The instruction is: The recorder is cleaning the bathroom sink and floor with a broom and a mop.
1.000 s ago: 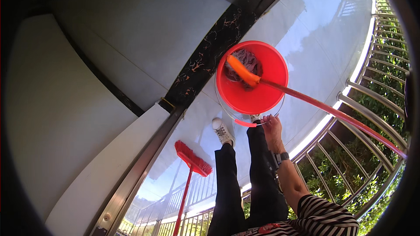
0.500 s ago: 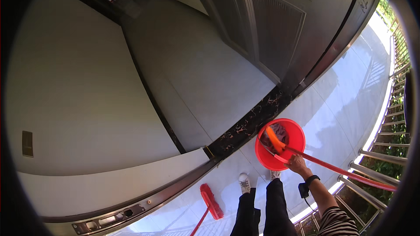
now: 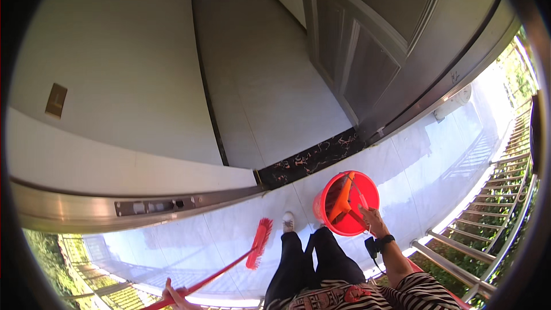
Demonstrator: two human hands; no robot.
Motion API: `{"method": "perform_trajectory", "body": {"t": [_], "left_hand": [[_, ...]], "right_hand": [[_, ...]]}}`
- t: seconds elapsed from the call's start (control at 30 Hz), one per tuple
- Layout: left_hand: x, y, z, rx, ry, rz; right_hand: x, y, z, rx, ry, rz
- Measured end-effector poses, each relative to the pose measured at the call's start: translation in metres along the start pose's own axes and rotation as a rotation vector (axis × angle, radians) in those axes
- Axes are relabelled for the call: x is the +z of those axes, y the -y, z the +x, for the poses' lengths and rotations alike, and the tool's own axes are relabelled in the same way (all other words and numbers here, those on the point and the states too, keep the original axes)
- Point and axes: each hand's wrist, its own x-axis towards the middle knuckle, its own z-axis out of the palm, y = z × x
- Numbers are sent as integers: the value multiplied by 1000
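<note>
Just ahead of my feet is a red bucket [image 3: 374,186], tilted, with an orange mop head [image 3: 342,202] and something dark reddish inside. My right hand [image 3: 374,222] is closed at its near right rim, around the grip of the wire handle. A red pole runs from the orange head under that hand; whether the fingers also hold it is hidden. At the lower left, my left hand [image 3: 177,297] is closed around the red pole of a broom [image 3: 224,268], thumb raised. The broom's red bristle head [image 3: 260,244] is beside my left shoe.
A black marbled threshold [image 3: 310,161] lies beyond the bucket, before an open doorway. The grey door [image 3: 390,40] stands at the right of the opening. A metal railing [image 3: 493,224] borders the pale tiled floor [image 3: 416,158] on the right. A pale cylinder [image 3: 453,103] sits farther off.
My view has turned and tilted down. My left hand has come into view on the broom pole. The bucket's handle and the orange mop head have shifted; my right hand remains at the bucket.
</note>
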Motion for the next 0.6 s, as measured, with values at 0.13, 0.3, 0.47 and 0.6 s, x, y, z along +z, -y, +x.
{"method": "perform_trajectory", "body": {"t": [0.13, 0.3, 0.47, 0.6], "left_hand": [[40, -29, -2, 156, 81, -257], [89, -94, -22, 126, 380, -420], [120, -154, -22, 327, 574, -829], [137, -188, -16, 455, 619, -929]], "right_hand": [[-10, 9, -57, 35, -107, -37], [-22, -8, -83, 59, -205, -77], [-43, -20, -106, 6, -278, -77], [-56, -21, -117, 31, -344, -28]]}}
